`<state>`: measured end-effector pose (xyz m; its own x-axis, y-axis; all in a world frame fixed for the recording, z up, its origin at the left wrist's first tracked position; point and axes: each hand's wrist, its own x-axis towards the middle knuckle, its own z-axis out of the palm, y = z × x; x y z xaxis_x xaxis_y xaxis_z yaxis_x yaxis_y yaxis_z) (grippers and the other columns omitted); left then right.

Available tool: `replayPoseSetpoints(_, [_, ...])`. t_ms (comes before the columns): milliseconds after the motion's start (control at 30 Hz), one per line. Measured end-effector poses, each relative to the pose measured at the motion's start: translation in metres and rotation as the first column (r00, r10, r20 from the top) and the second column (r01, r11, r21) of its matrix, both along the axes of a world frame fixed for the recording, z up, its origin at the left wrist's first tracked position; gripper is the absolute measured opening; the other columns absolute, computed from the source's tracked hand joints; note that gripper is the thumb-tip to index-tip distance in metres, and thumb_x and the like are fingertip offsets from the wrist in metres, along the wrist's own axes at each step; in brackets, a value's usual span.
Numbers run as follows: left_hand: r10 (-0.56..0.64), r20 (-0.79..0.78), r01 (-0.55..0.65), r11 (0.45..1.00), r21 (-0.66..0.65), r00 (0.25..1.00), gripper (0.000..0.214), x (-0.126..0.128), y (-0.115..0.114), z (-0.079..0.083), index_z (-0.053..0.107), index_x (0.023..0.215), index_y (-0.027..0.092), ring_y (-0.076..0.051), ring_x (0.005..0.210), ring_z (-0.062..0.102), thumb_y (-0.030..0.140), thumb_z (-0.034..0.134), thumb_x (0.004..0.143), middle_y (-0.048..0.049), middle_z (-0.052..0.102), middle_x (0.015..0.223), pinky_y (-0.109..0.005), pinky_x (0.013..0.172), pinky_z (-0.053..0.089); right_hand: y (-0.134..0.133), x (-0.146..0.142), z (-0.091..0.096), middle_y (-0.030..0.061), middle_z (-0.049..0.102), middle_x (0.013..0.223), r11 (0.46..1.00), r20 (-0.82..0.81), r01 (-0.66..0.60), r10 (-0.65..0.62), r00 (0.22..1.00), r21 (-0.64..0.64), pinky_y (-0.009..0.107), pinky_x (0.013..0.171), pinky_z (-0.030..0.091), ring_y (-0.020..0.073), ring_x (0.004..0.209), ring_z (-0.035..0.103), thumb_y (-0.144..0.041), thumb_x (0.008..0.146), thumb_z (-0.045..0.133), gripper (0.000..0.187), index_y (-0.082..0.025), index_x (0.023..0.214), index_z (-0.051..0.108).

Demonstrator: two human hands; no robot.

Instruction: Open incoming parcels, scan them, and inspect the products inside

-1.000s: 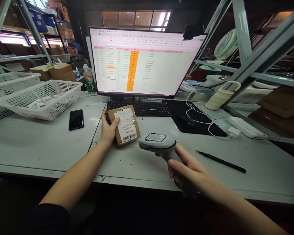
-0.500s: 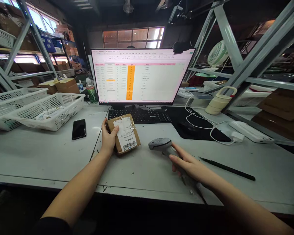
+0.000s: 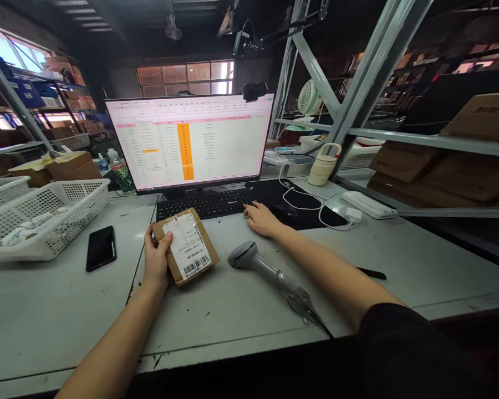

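A basket (image 3: pixel 72 230) sits well left of the left hand (image 3: pixel 156 260), and a phone (image 3: pixel 101 248) lies between them on the worktop (image 3: pixel 216 310). That hand grasps a box (image 3: pixel 186 247) by its left side, thumb on the label (image 3: pixel 186 237). The keyboard (image 3: pixel 218 204) is beyond it. Between the hands, nearer the person, lies a scanner (image 3: pixel 263 266). The right hand (image 3: pixel 263 219) grips nothing, fingers at the keyboard's right end; whether they touch it I cannot tell. Right of it is a mat (image 3: pixel 310 220).

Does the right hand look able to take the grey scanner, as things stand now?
Probably yes: the right hand, at the keyboard, seems to hold nothing, and the scanner lies close by with nothing visible between them.
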<state>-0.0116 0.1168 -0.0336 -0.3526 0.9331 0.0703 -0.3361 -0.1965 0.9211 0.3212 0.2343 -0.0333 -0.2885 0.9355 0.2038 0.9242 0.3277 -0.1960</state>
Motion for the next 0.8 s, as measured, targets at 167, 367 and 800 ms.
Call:
replayPoseSetpoints(167, [-0.012,-0.061,0.012,1.000,-0.010,0.998,0.073,0.001,0.000,0.000,0.041,0.141,0.033,-0.027,0.110,0.069,0.047,0.077,0.079,-0.0084,0.062,0.131,-0.039,0.086,0.063,0.014,-0.002,-0.003,0.0146,0.059,0.143,0.998,0.076,-0.042,0.039,0.996,0.045,0.054,0.121,0.021,0.0328,0.143,0.037,-0.015,0.090,0.046,0.030,-0.014,0.114,0.064])
replayPoseSetpoints(367, [-0.056,-0.038,0.056,0.998,-0.006,0.998,0.077,0.007,-0.003,0.002,0.038,0.143,0.032,-0.028,0.116,0.066,0.045,0.077,0.078,-0.0094,0.060,0.135,-0.040,0.093,0.060,0.027,-0.010,0.001,0.0156,0.067,0.126,0.992,0.116,-0.061,0.049,0.992,0.109,0.053,0.119,0.021,0.0318,0.136,0.044,-0.016,0.089,0.042,0.036,-0.013,0.117,0.064])
replayPoseSetpoints(800, [0.106,-0.351,0.004,0.954,0.298,0.930,0.085,0.002,-0.014,0.006,0.033,0.150,0.033,-0.030,0.138,0.049,0.042,0.079,0.080,-0.0109,0.050,0.146,-0.045,0.117,0.040,-0.069,0.063,0.032,0.0145,0.064,0.137,0.990,0.126,-0.067,0.052,0.991,0.122,0.051,0.114,0.040,0.0339,0.131,0.054,-0.026,0.083,0.045,0.055,-0.014,0.134,0.061])
